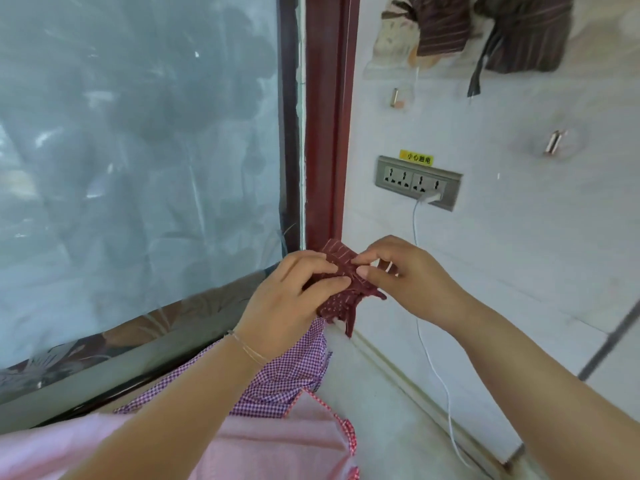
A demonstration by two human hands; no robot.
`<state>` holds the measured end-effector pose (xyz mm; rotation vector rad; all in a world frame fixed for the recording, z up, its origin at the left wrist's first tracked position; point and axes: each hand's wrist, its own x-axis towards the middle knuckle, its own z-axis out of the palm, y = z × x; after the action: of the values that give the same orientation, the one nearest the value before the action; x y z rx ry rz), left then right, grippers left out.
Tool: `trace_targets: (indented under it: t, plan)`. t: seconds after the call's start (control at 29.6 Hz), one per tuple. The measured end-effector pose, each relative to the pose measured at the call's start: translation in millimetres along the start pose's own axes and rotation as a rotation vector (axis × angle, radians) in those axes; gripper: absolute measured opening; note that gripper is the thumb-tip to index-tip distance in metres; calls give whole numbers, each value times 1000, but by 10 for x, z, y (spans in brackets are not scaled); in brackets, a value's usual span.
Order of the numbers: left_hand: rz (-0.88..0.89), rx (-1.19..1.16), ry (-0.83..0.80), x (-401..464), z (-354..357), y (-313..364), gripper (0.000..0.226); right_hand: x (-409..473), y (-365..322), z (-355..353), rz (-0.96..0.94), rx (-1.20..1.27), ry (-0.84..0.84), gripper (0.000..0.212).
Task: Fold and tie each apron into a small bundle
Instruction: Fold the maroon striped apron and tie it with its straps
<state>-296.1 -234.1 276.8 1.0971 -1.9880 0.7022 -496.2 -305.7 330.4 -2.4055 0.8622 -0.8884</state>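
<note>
A small dark red striped apron bundle (341, 296) is held up in front of the window corner, a strap end dangling below it. My left hand (294, 299) grips the bundle from the left, fingers curled over its front. From the right, my right hand (401, 271) pinches the cloth at the bundle's top with thumb and fingertips. Below my arms lies a pink apron (277, 441) with a purple checked part (294, 375). Two more dark striped aprons (519, 29) hang on the wall at the top right.
A frosted window (138, 168) with a dark red frame (329, 116) fills the left. On the white wall are a socket strip (417, 181) with a white cable (424, 306) running down, and small metal hooks (554, 142). A pale counter (381, 410) lies below.
</note>
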Motion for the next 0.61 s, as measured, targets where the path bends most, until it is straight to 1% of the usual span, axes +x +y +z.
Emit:
trace_targets:
  t: [0.07,0.14,0.17,0.24,0.27,0.34,0.41,0.47,0.51,0.61]
  plan:
    - [63,50,28,129,76,35,40,-34,64,-104,-6,3,54,14]
    - [89,72,75,314,143,118,29,-89,119,-293,-37,15,102,20]
    - [90,69,92,437,165,172,27,-114,133,-414,-63,2,118,24]
    - [116,62,114,632,182,237,38,-140,115,-622,-97,-38,125,31]
    - [134,68,133,710,194,248,37,-145,102,-709,-87,-28,121,31]
    - [155,93,174,892,226,240,28,-126,22,-861,18,52,103,24]
    - [223,145,250,1155,259,284,19,-117,-35,-1047,135,62,148,11]
    - [280,208,297,1380,286,318,18,-66,-37,-1180,200,-35,214,14]
    - [303,238,319,1468,295,338,19,-59,-30,-1252,220,-55,218,15]
    - [351,321,371,1718,348,428,17,-72,-44,-1514,293,-44,166,26]
